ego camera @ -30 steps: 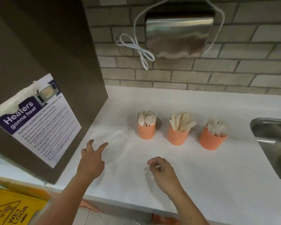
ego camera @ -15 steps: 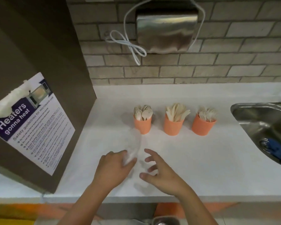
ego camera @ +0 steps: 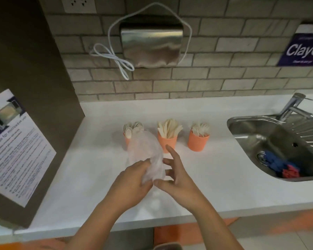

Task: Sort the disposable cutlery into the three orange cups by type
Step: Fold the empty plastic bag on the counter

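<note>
Three orange cups stand in a row on the white counter (ego camera: 215,181). The left cup (ego camera: 127,140) holds spoons and is partly hidden by a clear plastic bag (ego camera: 146,152). Knives fill the middle cup (ego camera: 167,141), and forks fill the right cup (ego camera: 197,142). My left hand (ego camera: 132,183) grips the lower part of the bag, which is lifted above the counter. My right hand (ego camera: 177,175) is beside the bag with its fingers spread and fingertips touching the plastic.
A brown cabinet (ego camera: 31,105) with a microwave safety notice (ego camera: 14,147) stands at the left. A steel sink (ego camera: 282,147) with a tap (ego camera: 293,105) and blue and red cloths (ego camera: 282,166) is at the right. A metal dispenser (ego camera: 151,46) hangs on the brick wall.
My left hand took hold of the clear bag that lay on the counter and lifted it. My right hand moved in beside it. The camera view shifted to the right.
</note>
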The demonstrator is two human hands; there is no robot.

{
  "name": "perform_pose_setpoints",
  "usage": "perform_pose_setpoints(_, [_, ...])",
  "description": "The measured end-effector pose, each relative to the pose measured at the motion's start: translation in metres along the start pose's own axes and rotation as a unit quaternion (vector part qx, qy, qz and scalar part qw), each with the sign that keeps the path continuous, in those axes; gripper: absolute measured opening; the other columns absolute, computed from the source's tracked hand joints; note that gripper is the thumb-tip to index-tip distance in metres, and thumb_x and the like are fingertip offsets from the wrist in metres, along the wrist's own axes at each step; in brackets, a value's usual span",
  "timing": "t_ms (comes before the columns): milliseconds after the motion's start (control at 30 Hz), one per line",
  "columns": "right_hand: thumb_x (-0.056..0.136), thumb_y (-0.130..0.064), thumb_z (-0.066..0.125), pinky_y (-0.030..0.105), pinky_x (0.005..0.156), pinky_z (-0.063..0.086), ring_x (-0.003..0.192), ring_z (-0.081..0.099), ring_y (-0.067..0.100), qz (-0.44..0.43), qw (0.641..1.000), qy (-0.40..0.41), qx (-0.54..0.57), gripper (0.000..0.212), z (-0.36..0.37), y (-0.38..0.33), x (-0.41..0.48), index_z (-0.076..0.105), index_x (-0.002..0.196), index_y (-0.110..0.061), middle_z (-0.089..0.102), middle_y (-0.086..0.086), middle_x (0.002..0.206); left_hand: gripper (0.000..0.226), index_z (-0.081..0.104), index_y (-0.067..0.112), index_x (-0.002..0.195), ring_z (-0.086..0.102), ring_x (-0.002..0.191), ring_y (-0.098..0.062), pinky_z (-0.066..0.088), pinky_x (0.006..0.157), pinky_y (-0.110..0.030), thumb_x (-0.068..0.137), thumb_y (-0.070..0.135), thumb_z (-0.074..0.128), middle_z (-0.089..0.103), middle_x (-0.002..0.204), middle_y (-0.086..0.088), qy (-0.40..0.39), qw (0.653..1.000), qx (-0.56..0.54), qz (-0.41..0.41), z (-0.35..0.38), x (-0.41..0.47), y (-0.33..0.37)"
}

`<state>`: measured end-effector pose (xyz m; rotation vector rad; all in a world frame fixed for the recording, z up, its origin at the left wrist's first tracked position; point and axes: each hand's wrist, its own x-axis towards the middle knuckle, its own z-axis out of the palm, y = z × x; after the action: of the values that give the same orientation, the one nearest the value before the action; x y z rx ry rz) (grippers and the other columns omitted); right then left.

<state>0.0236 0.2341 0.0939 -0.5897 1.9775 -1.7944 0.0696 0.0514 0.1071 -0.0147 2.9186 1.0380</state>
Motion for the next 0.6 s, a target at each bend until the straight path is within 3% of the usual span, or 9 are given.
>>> perform_pose_setpoints(67, [0.090,-0.018,0.075,0.033,0.088,0.059,0.106,0.067,0.013,-0.023,0.998,0.040,-0.033,0.071,-0.011,0.000,-0.005,0.040,0.143,-0.050,0.062,-0.016,0.124,0.043,0.051,0.047,0.138,0.066,0.100,-0.011,0.058,0.083,-0.031,0.097,0.043,0.061,0.066,0.123,0.018,0.036,0.996,0.078,0.020,0.009,0.003,0.013])
perform_pose_setpoints(133, [0.093,-0.008,0.068,0.028,0.078,0.058,0.093,0.069,0.018,-0.052,0.988,0.126,-0.071,0.039,-0.023,0.004,-0.009,0.062,0.119,-0.037,0.071,-0.011,0.109,0.040,0.056,0.046,0.131,0.063,0.093,-0.009,0.050,0.074,-0.022,0.093,0.039,0.066,0.066,0.116,0.020,0.075,0.993,0.080,0.038,0.017,0.002,0.030])
perform_pose_setpoints(233, [0.091,-0.005,0.067,0.034,0.068,0.059,0.076,0.070,0.020,-0.042,0.968,0.234,-0.080,0.021,-0.048,0.012,-0.016,0.068,0.095,-0.025,0.073,-0.007,0.089,0.028,0.062,0.040,0.115,0.062,0.087,-0.010,0.049,0.071,-0.021,0.090,0.029,0.070,0.065,0.105,0.021,0.141,0.987,0.057,0.053,0.024,0.000,0.048])
perform_pose_setpoints(333, [0.091,-0.018,0.072,0.035,0.071,0.058,0.077,0.067,0.012,-0.016,0.957,0.264,-0.119,0.008,-0.072,0.019,-0.022,0.067,0.088,-0.024,0.067,-0.007,0.088,0.017,0.067,0.038,0.105,0.063,0.085,-0.007,0.050,0.071,-0.017,0.093,0.027,0.071,0.065,0.101,0.023,0.167,0.984,-0.028,0.048,0.030,-0.002,0.060])
perform_pose_setpoints(400, [0.087,-0.028,0.077,0.025,0.080,0.051,0.090,0.061,0.008,-0.022,0.953,0.249,-0.170,0.012,-0.085,0.021,-0.025,0.067,0.082,-0.024,0.056,-0.005,0.100,0.010,0.072,0.035,0.098,0.065,0.081,-0.007,0.050,0.067,-0.015,0.097,0.026,0.069,0.068,0.097,0.021,0.154,0.981,-0.116,0.026,0.030,-0.002,0.071])
perform_pose_setpoints(467, [0.087,-0.035,0.079,0.021,0.082,0.047,0.097,0.059,0.011,-0.010,0.969,0.194,-0.156,0.027,-0.102,0.019,-0.028,0.065,0.078,-0.014,0.053,0.000,0.104,0.020,0.078,0.026,0.094,0.063,0.069,-0.007,0.047,0.060,-0.018,0.102,0.019,0.060,0.070,0.085,0.011,0.121,0.963,-0.238,-0.038,0.027,-0.002,0.081])
perform_pose_setpoints(533, [0.088,-0.044,0.077,0.029,0.082,0.044,0.090,0.059,0.019,0.035,0.995,0.084,-0.049,0.045,-0.121,0.014,-0.032,0.059,0.078,-0.003,0.060,0.008,0.099,0.030,0.080,0.014,0.089,0.059,0.064,-0.015,0.044,0.061,-0.026,0.104,0.016,0.054,0.065,0.075,0.000,0.097,0.913,-0.380,-0.110,0.023,-0.002,0.090])
perform_pose_setpoints(600, [0.085,-0.049,0.080,0.039,0.085,0.045,0.091,0.057,0.027,0.078,0.987,-0.044,0.136,0.054,-0.136,0.014,-0.037,0.060,0.094,0.001,0.059,0.015,0.098,0.030,0.079,0.011,0.083,0.058,0.065,-0.019,0.043,0.064,-0.031,0.100,0.018,0.056,0.062,0.074,-0.003,0.098,0.843,-0.507,-0.152,0.024,-0.001,0.098])
